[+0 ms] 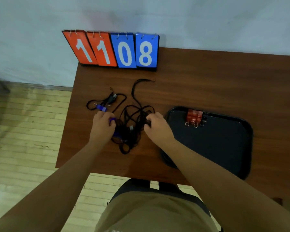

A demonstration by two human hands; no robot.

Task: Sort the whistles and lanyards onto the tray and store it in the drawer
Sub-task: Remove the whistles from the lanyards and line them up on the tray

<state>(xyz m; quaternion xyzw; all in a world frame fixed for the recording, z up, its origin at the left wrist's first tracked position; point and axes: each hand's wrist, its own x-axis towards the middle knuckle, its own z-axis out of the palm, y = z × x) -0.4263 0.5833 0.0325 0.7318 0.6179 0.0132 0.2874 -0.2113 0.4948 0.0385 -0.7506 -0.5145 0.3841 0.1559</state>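
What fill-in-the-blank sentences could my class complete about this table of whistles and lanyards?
1. The scoreboard on the table shows 11 in orange and ____ in blue.
2. The red whistles lie on the black ____.
3. The right hand pinches a tangle of black ____.
4. The whistle just beyond the left hand is ____.

Missing words: 08; tray; lanyards; blue.
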